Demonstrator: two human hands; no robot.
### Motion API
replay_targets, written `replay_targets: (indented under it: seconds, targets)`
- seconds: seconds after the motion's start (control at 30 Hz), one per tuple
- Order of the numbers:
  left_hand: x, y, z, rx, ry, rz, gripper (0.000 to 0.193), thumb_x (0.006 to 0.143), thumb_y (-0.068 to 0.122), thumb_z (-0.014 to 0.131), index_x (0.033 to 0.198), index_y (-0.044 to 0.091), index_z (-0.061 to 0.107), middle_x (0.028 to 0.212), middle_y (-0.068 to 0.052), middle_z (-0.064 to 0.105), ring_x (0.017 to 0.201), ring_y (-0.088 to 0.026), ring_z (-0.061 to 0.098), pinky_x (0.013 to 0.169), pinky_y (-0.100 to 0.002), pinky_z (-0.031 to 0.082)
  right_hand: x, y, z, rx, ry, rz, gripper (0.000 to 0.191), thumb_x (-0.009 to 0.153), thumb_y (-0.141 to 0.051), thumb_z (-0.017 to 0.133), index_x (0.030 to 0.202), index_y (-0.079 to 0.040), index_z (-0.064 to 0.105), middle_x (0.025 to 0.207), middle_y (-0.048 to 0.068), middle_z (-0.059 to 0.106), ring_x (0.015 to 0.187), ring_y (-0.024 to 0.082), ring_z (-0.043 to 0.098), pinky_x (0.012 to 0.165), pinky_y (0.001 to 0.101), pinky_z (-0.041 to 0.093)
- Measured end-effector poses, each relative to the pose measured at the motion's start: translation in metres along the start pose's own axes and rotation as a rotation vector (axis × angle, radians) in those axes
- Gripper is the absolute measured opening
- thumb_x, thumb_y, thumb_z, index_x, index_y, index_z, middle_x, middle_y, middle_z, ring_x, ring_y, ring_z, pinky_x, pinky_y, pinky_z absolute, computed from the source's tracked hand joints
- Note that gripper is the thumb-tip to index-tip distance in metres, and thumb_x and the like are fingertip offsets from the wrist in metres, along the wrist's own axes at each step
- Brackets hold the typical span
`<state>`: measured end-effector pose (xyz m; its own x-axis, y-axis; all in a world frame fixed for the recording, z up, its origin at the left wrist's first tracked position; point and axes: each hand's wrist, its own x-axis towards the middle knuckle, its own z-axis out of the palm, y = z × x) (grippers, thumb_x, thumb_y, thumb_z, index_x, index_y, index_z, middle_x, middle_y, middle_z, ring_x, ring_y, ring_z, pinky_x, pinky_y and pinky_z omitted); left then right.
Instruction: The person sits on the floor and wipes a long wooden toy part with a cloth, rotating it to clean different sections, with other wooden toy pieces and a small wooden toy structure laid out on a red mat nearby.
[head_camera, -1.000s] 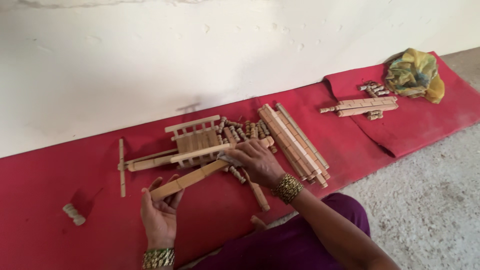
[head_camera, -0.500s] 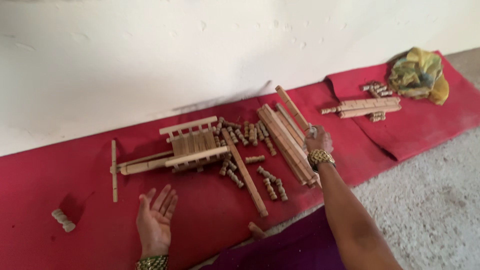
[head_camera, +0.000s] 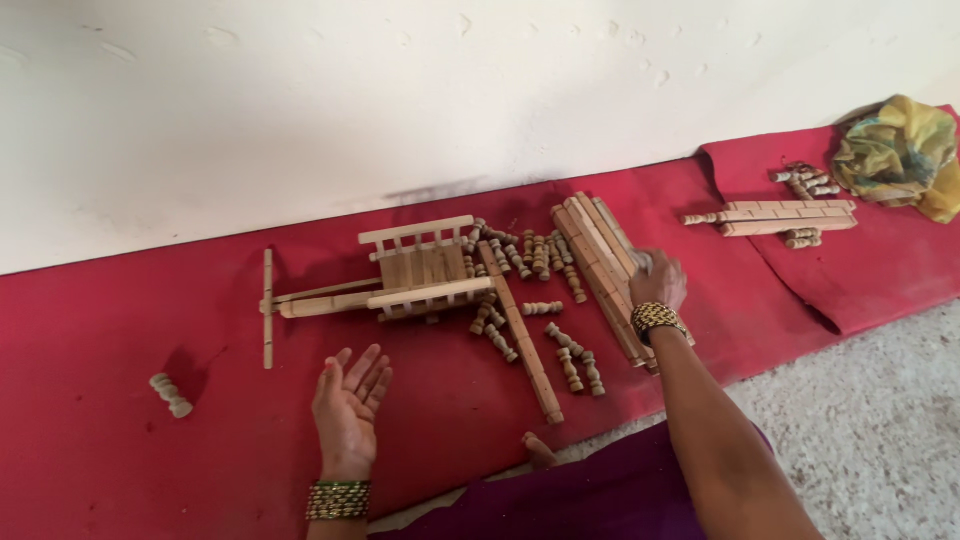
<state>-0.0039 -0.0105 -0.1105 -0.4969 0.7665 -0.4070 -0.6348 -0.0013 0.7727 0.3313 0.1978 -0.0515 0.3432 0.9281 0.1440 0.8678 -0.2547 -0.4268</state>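
In the head view, the right hand (head_camera: 657, 280) rested on the stack of wooden slats (head_camera: 600, 265) on the red mat (head_camera: 120, 460), its fingers curled over them. The left hand (head_camera: 350, 408) lay palm-up, fingers spread and empty, near the wooden cart frame (head_camera: 415, 270).

My left hand (head_camera: 350, 410) was bare, with a stack of green and gold bangles just below it at the wrist. My right hand (head_camera: 657, 282) wore a beaded gold and dark bracelet. Both forearms were sleeveless. Purple cloth covered my lap beneath them.
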Motion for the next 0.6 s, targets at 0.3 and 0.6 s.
replay_targets:
  seconds: [0.3, 0.6]
  targets:
    - [0.006, -0.005, 0.001, -0.013, 0.047, 0.037, 0.057, 0.097, 0.04, 0.042, 0.136, -0.001, 0.04, 0.121, -0.026, 0.062, 0.105, -0.03, 0.065, 0.085, -0.039, 0.058, -0.075, -0.093, 0.043, 0.341, -0.297, -0.523, 0.033, 0.088, -0.012, 0.064, 0.12, -0.02, 0.063, 0.1, 0.005, 0.069, 0.088, 0.018, 0.068, 0.075, 0.0364, 0.06]
    - [0.011, -0.005, -0.003, -0.055, 0.073, 0.049, 0.056, 0.096, 0.041, 0.044, 0.134, -0.001, 0.041, 0.119, -0.024, 0.064, 0.105, -0.029, 0.067, 0.087, -0.038, 0.059, -0.077, -0.137, 0.061, 0.337, -0.778, -0.658, 0.033, 0.086, -0.016, 0.068, 0.118, -0.015, 0.063, 0.103, 0.008, 0.072, 0.083, 0.019, 0.072, 0.073, 0.0309, 0.062]
